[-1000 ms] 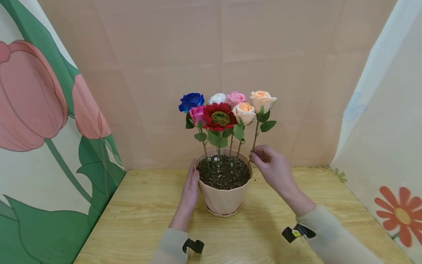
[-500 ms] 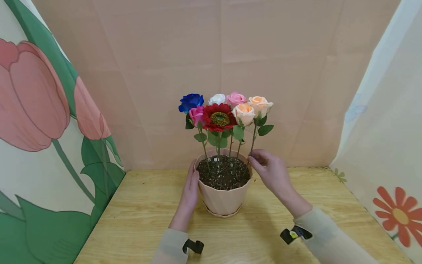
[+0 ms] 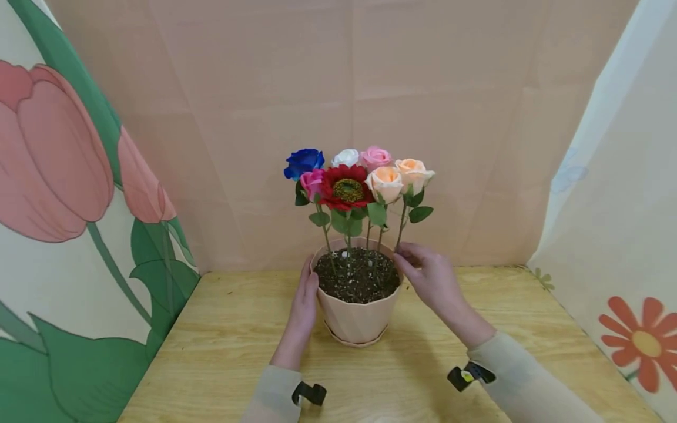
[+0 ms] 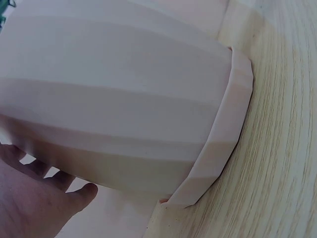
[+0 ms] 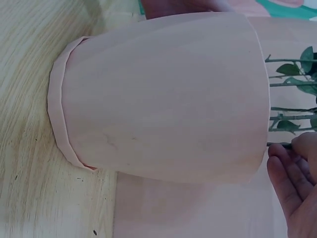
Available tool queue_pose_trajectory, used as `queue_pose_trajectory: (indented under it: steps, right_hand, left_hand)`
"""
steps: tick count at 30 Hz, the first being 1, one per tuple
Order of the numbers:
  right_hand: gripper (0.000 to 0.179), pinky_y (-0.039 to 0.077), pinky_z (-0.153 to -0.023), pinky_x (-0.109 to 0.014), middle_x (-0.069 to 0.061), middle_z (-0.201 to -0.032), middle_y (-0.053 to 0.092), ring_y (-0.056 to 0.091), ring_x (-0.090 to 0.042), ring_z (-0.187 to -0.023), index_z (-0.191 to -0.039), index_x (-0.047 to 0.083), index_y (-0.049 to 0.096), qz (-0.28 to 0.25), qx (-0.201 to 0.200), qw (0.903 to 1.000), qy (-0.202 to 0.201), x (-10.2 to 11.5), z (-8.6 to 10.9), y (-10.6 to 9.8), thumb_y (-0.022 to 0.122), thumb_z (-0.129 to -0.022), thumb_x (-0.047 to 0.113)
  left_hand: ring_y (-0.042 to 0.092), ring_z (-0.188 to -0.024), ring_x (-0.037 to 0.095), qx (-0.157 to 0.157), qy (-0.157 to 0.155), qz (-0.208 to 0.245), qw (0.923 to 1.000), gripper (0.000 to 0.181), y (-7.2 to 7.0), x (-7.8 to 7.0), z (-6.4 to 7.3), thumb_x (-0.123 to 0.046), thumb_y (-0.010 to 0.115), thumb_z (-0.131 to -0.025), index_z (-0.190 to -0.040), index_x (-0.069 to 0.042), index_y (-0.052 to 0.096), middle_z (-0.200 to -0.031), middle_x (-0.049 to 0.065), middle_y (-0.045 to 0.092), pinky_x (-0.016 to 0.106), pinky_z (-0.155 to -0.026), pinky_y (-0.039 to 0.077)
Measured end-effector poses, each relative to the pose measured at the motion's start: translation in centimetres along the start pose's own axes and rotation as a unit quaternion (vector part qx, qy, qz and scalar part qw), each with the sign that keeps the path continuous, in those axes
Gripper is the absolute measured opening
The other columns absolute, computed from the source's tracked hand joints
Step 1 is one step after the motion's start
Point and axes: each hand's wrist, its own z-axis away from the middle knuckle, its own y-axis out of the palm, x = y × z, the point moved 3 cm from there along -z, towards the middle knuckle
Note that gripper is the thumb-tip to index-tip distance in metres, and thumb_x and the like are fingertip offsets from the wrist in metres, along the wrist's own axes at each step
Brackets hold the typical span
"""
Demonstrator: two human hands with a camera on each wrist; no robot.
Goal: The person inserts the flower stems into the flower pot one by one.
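Observation:
A pale pink flowerpot filled with dark soil holds several upright flowers. Against its left side rests my left hand, fingers extended along the wall; the left wrist view shows the thumb and fingers beside the pot. At the right rim, my right hand pinches the stem of a peach rose between thumb and fingertips, low down near the soil. Beside that bloom are another peach rose and a red gerbera-like flower. In the right wrist view the pinched stem reaches the pot's rim.
Behind the front blooms stand a blue rose, a white rose and a pink rose; a magenta rose is at left. The pot sits in a matching saucer on a wooden table.
My right hand has moved down and slightly left with the peach rose, whose bloom now sits lower, close beside the other peach one. My left hand stays on the pot.

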Motion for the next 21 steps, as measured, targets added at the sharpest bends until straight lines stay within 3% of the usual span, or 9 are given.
queue_pose_trajectory:
  steps: [13, 21]
  right_hand:
    - [0.009, 0.067, -0.073, -0.044, -0.004, -0.095, 0.082, 0.080, -0.022, -0.085, -0.110, 0.004, 0.083, 0.002, -0.003, 0.9999, -0.010, -0.8, 0.1, 0.2, 0.075, -0.107, 0.008]
    - [0.009, 0.065, -0.072, -0.031, 0.001, -0.092, 0.081, 0.078, -0.016, -0.082, -0.108, 0.007, 0.083, -0.003, 0.003, 1.0000, 0.005, -1.0, 0.5, -0.1, 0.076, -0.107, 0.012]
  left_hand:
    - [0.016, -0.167, 0.036, 0.001, 0.001, -0.008, 1.0000, 0.062, 0.0, 0.0, -0.1, -0.044, 0.030, -0.123, -0.178, -0.017, 0.023, -0.182, 0.011, 0.021, 0.061, -0.134, 0.012]
    - [0.016, -0.167, 0.037, 0.000, -0.001, -0.014, 0.9999, 0.061, 0.0, -0.1, 0.1, -0.042, 0.032, -0.123, -0.178, -0.017, 0.024, -0.182, 0.011, 0.021, 0.063, -0.134, 0.011]
